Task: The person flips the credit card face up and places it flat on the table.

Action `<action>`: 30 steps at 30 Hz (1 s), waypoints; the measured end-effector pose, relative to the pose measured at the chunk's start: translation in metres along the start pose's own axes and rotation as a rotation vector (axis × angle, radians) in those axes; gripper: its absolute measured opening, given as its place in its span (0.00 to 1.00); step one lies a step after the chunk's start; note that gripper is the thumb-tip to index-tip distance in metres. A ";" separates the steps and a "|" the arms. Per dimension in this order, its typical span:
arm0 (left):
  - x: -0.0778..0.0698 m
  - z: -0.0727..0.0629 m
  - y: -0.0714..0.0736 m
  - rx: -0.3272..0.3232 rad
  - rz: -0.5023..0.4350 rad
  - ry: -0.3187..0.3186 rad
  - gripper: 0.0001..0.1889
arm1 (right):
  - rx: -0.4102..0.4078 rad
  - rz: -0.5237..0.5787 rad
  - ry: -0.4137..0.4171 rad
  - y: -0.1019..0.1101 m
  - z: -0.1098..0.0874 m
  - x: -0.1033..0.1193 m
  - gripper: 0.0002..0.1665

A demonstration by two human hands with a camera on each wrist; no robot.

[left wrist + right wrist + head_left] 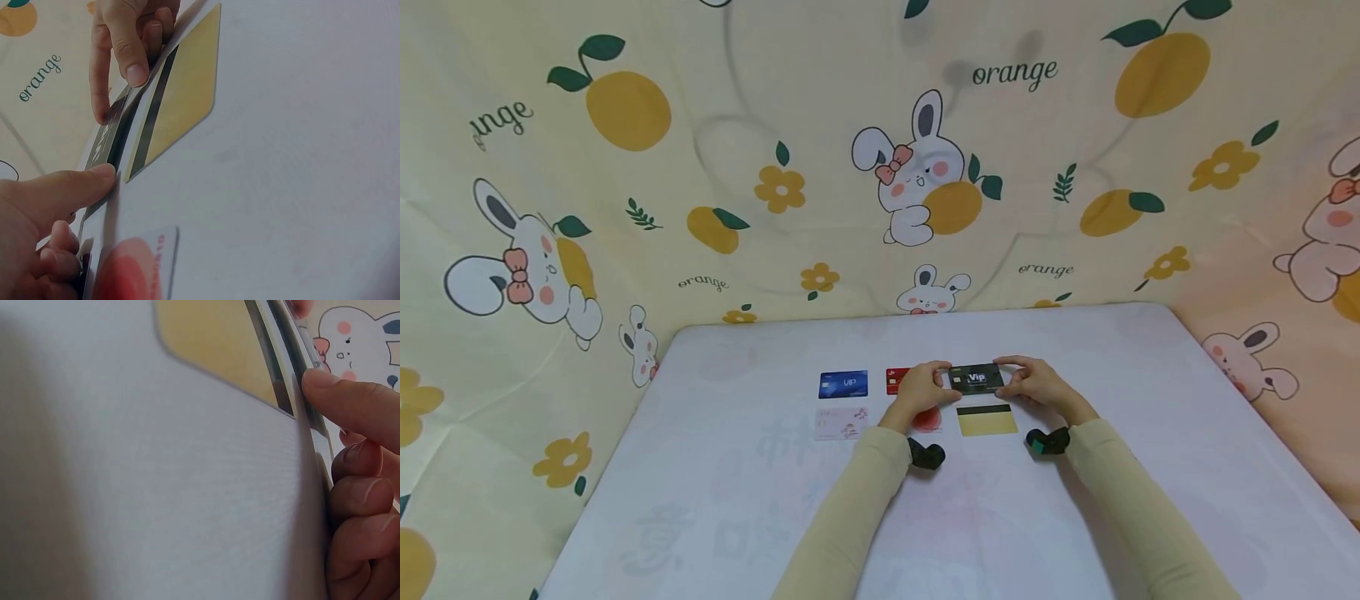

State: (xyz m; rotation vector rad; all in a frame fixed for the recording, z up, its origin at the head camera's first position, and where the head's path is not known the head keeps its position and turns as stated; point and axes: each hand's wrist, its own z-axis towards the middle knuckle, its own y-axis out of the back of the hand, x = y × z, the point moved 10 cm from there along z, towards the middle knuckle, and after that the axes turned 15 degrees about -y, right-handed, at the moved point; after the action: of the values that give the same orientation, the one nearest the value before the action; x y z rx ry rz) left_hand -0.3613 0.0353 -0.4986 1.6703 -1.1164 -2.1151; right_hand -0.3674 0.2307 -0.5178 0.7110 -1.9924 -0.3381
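Observation:
Both hands hold a black "Vip" card (976,380) by its two short ends. My left hand (919,393) pinches its left end, the thumb (100,178) along the near edge. At the other end my right hand (1041,386) grips between thumb and forefinger. Whether the card touches the table I cannot tell. Just in front lies a gold card (987,422) with a dark stripe along its top. A red card (895,381) is partly covered by my left hand, and a card with a red circle (928,420) lies under that wrist.
To the left, a blue VIP card (842,384) lies above a pale pink card (841,423) on the white table (715,467). A patterned cloth (820,100) with rabbits and oranges hangs behind. Dark wrist devices (927,455) sit at both cuffs.

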 end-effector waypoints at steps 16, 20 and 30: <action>-0.001 -0.001 0.000 -0.005 0.034 0.018 0.30 | -0.010 -0.016 -0.023 -0.001 0.001 -0.002 0.43; -0.002 -0.002 0.000 0.000 0.056 0.023 0.30 | -0.014 -0.030 -0.037 -0.002 0.001 -0.002 0.43; 0.001 0.002 0.000 0.018 0.111 0.030 0.30 | -0.011 -0.054 -0.030 -0.001 0.001 0.002 0.44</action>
State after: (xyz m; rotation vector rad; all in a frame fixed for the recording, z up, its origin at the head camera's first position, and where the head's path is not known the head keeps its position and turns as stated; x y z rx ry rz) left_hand -0.3635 0.0356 -0.4987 1.6030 -1.1935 -2.0114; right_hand -0.3684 0.2285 -0.5175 0.7583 -2.0006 -0.3938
